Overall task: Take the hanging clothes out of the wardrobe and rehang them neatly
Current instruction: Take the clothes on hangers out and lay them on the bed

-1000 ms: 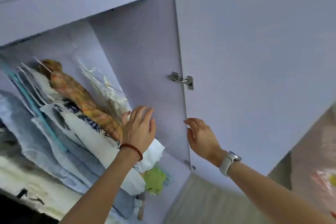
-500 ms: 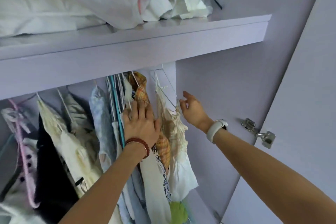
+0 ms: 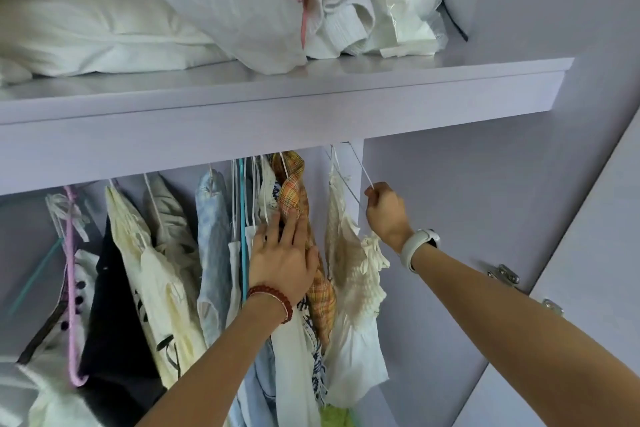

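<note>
White hanger [image 3: 360,180] between pinched fingers [image 3: 375,196]

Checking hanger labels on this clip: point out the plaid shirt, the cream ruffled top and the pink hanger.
plaid shirt [image 3: 292,191], head view, upper fold above the fingers.
cream ruffled top [image 3: 360,281], head view, smocked front.
pink hanger [image 3: 71,288], head view, long arm.

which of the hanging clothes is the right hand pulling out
The cream ruffled top at the far right end: the right hand grips its white hanger, set apart from the bunched clothes under the left hand.
</note>
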Demonstrator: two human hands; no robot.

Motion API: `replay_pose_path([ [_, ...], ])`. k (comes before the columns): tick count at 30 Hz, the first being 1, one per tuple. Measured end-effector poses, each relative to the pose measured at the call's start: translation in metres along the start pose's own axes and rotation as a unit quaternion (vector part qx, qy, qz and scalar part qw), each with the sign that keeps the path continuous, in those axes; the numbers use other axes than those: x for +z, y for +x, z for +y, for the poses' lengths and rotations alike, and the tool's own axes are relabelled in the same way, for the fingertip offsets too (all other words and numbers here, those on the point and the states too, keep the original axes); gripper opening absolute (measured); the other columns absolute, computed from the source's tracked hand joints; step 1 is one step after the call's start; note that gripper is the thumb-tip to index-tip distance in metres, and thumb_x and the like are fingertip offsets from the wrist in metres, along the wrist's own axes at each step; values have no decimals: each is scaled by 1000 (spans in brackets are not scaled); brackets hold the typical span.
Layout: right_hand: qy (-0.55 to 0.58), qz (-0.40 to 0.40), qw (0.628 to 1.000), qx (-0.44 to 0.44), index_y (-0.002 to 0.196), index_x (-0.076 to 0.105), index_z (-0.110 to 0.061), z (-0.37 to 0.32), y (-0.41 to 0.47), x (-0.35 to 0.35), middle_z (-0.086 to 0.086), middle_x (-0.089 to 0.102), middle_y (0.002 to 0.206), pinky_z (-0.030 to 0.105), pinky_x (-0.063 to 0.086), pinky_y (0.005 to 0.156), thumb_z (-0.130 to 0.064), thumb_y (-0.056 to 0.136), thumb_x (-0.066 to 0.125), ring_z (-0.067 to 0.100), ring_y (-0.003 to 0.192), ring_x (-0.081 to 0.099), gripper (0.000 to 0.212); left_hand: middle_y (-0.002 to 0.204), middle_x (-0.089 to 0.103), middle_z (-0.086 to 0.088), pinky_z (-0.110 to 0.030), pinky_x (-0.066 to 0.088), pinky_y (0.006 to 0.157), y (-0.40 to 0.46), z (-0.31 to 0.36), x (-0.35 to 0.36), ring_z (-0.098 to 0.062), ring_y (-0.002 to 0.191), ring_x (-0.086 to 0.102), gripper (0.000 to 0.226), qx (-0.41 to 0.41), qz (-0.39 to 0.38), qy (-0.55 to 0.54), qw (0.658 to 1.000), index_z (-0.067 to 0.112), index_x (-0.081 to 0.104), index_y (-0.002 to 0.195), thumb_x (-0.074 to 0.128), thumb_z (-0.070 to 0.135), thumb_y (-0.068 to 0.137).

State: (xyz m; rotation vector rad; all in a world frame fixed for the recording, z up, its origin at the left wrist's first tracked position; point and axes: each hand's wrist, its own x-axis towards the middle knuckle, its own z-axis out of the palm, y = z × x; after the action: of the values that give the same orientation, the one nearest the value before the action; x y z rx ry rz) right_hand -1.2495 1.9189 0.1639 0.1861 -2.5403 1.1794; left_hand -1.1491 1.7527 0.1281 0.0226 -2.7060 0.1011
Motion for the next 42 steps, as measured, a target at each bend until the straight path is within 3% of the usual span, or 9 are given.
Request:
replay_pose_path([
  [9, 10, 57, 997, -42, 102, 60, -2, 32, -30, -42, 2, 48, 56, 36, 43, 59, -8, 95, 37, 24, 53, 45, 24, 151, 26, -5, -47, 7, 112, 7, 18, -5, -24, 141, 16, 58, -1, 1, -9, 1000, 14, 25, 144, 31, 41, 93],
  [14, -17, 80, 996, -20, 100, 61, -4, 85, -107, -66, 16, 54, 56, 44, 45, 54, -9, 95, 42, 34, 49, 51, 20, 153, 20, -7, -49, -6, 113, -6, 53, -5, -27, 143, 7, 61, 90, 4, -96, 991, 11, 19, 146, 38, 35, 93],
  [18, -65, 99, 993, -20, 98, 62, -4, 119, -178, -106, -16, 47, 57, 37, 45, 52, -6, 93, 47, 21, 48, 50, 16, 155, 8, -6, -47, -3, 114, -13, 104, -1, -24, 143, 4, 63, 155, 1, -203, 967, 14, 9, 147, 39, 33, 95],
  [21, -129, 120, 984, 6, 95, 64, -4, 136, -246, -136, -6, 57, 63, 33, 49, 51, -9, 91, 46, 24, 52, 59, 19, 155, 13, -10, -53, 2, 112, -16, 147, 2, -29, 143, 7, 61, 201, 1, -256, 946, 14, 18, 146, 44, 33, 94],
  [26, -215, 161, 957, 108, 90, 64, -3, 150, -375, -170, 1, 65, 70, 28, 48, 47, -4, 84, 48, 19, 55, 64, 17, 132, 54, -8, -58, -3, 108, -63, 230, 19, -30, 136, 31, 38, 367, -51, -301, 879, 14, 51, 128, 42, 30, 95],
  [28, -237, 189, 939, 164, 89, 64, -1, 153, -423, -181, 3, 67, 72, 26, 49, 46, -2, 83, 49, 19, 56, 65, 17, 101, 66, -9, -60, 14, 107, -93, 262, 17, -28, 109, 58, 36, 441, -85, -334, 829, 10, 63, 101, 35, 31, 93],
  [30, -259, 232, 910, 227, 87, 64, -1, 153, -469, -193, 3, 66, 69, 26, 48, 45, -2, 82, 51, 19, 55, 64, 15, 76, 66, -7, -50, 44, 86, -123, 288, 8, -30, 71, 65, 42, 514, -95, -377, 765, 6, 65, 80, 31, 31, 89],
  [32, -287, 279, 871, 287, 84, 64, -3, 152, -513, -206, 3, 64, 63, 26, 43, 48, -1, 80, 52, 18, 52, 62, 13, 67, 65, -4, -34, 49, 58, -155, 307, -2, -29, 53, 60, 43, 560, -129, -406, 710, 7, 66, 74, 34, 33, 86],
  [42, -418, 419, 708, 384, 83, 62, 0, 125, -679, -302, 10, 67, 73, 24, 38, 65, -10, 89, 41, 25, 59, 63, 24, 53, 50, 17, -30, 41, 53, -313, 419, -89, -21, 58, 57, 22, 617, -234, -454, 598, 19, 64, 79, 50, 29, 92],
])
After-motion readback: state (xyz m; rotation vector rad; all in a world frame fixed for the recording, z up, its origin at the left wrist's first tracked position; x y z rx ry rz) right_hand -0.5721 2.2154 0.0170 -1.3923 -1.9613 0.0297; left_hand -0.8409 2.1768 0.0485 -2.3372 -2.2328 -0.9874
